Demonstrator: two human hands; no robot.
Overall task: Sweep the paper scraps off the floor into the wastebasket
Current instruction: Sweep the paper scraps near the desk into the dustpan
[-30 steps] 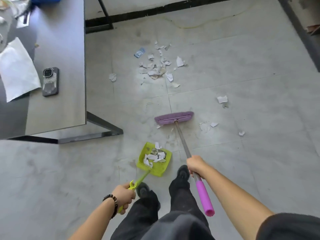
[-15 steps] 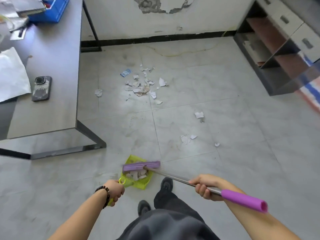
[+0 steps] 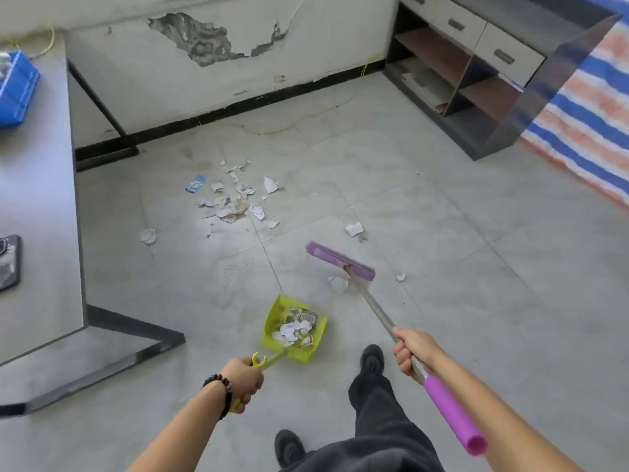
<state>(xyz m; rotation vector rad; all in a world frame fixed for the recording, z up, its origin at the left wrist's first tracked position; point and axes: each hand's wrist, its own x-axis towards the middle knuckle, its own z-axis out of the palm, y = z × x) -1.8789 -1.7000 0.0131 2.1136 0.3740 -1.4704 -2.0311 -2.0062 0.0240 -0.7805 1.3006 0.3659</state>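
Scraps [image 3: 338, 284] beside broom [image 3: 340, 262]: right hand [image 3: 410, 350] gripping it should drag low into dustpan [image 3: 294, 328], gripped steady by left hand [image 3: 243, 379]

No text, label or number is legible anywhere.

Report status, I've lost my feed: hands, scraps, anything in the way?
Left hand grips dustpan handle, right hand grips broom pole. Dustpan holds scraps; scrap pile unswept beyond broom head. Nothing blocks the pile; no wastebasket in view.
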